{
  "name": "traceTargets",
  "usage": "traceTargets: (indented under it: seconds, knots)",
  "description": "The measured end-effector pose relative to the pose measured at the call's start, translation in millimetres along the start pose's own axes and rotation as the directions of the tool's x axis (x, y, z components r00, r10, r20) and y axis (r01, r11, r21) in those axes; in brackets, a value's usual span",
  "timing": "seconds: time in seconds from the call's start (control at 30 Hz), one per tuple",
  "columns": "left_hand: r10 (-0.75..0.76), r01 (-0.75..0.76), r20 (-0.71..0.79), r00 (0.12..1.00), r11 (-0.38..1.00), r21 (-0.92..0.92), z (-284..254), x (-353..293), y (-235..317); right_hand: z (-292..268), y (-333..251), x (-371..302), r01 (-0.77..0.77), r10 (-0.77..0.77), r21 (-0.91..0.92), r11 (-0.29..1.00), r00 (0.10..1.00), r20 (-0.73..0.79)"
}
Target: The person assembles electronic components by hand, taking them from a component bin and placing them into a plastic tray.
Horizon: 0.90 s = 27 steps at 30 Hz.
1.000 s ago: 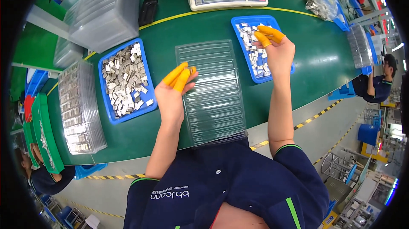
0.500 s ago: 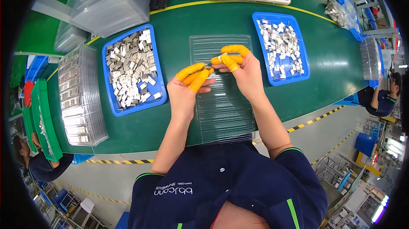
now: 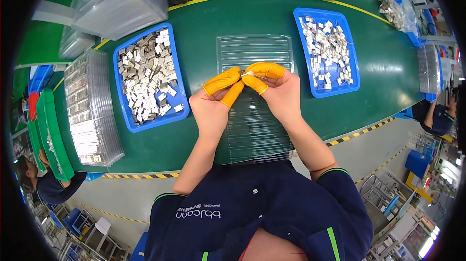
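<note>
Over clear ribbed tray (image 3: 255,50), both hands (image 3: 245,93) pinching perhaps a small part (image 3: 248,73)

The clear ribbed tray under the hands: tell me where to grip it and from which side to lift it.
Probably best taken by the two long side edges, one hand on each, coming in from the left and the right. The clear ribbed tray lies flat on the green table with its long axis running away from the person. Both hands, left hand and right hand, are above its middle, pinching a small white part.
</note>
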<state>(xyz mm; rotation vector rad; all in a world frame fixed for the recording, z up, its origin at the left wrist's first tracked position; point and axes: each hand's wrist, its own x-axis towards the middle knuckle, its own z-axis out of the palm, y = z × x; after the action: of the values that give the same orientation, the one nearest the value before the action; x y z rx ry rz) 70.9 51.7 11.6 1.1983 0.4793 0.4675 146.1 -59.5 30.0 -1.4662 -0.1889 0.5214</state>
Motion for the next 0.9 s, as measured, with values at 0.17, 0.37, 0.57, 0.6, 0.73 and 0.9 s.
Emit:
traceTargets:
  seconds: [0.17,0.37,0.57,0.6,0.73,0.9]
  knots:
    - [0.026,-0.026,0.029,0.999,1.000,0.011,-3,-1,2,-3,-3,4,-0.020,0.018,0.061,0.998,1.000,0.025]
    - [-0.035,0.035,0.001,0.999,0.998,-0.046,-3,4,7,-5,-4,6,-0.068,0.056,0.122,0.990,0.993,0.099]
    - [-0.182,0.171,-0.052,0.982,0.971,-0.167,-8,3,3,-4,2,7,-0.037,0.034,0.242,0.970,0.999,0.016]
    - [-0.215,0.195,-0.062,0.975,0.953,-0.232,-10,2,3,-2,4,6,-0.022,0.017,0.179,0.984,0.999,0.028]
    - [-0.206,0.195,-0.012,0.978,0.941,-0.277,-10,1,2,-2,9,2,0.069,-0.068,0.001,0.998,0.993,0.093]
    - [-0.186,0.171,-0.032,0.982,0.950,-0.261,-12,1,-1,-4,9,2,0.239,-0.217,-0.135,0.962,0.963,0.158]
